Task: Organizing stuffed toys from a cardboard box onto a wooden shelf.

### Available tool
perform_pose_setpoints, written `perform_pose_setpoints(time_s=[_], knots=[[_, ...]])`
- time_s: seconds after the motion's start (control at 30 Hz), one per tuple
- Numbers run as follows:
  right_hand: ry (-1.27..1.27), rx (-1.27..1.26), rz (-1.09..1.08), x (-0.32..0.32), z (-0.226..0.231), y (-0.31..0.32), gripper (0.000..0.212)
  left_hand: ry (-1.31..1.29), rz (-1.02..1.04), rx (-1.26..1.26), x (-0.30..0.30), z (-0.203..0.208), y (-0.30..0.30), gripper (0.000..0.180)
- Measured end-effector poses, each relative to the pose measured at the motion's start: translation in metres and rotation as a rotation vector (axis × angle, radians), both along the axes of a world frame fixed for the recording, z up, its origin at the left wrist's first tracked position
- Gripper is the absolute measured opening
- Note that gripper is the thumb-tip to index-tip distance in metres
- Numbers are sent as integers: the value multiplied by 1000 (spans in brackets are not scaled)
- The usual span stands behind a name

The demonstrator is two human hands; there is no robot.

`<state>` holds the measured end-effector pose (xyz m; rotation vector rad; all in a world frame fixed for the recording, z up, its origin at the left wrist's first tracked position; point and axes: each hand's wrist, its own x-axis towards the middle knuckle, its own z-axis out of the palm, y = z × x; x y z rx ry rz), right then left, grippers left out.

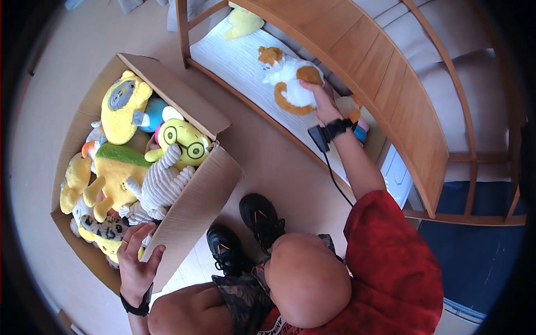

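Observation:
My right hand (pixel 322 102) grips a white and orange-brown plush cat (pixel 298 92) by its rump end. The cat lies over the white padded lower shelf (pixel 223 47) of a wooden rack, its curled tail toward me. My left hand (pixel 137 262) is at the near corner of an open cardboard box (pixel 195 218), with thumb and fingers apart and nothing seen between them. Several plush toys fill the box: a yellow one with a grey face patch (pixel 121 106), a yellow-green one with round eyes (pixel 184 142), and a ribbed whitish one (pixel 162 184).
The rack's wooden top board (pixel 357 50) overhangs the shelf. A pale yellow plush (pixel 244 23) sits at its far end, and a multicoloured plush (pixel 362 125) is partly hidden behind my right wrist. A cable (pixel 338 181) hangs from that wrist. My black shoes (pixel 258 216) stand between box and rack.

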<state>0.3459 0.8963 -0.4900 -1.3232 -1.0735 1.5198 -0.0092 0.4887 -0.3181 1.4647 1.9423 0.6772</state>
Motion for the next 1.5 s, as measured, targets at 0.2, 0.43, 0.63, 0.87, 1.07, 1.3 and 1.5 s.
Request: perform_pose_setpoints(time_s=[0.2, 0.43, 0.63, 0.87, 1.07, 1.3, 1.5], knots=[[54, -343, 77, 17, -55, 46, 46, -25, -7, -102, -1, -14, -22, 39], [-964, 89, -196, 27, -66, 60, 72, -35, 45, -137, 4, -20, -34, 34], [-902, 609, 384, -33, -12, 65, 75, -39, 70, -182, 4, -22, -37, 32], [-1176, 494, 796, -50, -4, 97, 69, -52, 112, -210, 4, -24, -44, 33], [-1367, 498, 752, -59, 10, 93, 69, -23, 148, -195, 4, -28, -62, 35], [-1411, 418, 689, -57, 3, 92, 70, -39, 192, -229, 1, -24, -67, 30], [-1374, 416, 720, -45, -3, 98, 68, -49, 181, -223, 1, -24, -63, 31]])
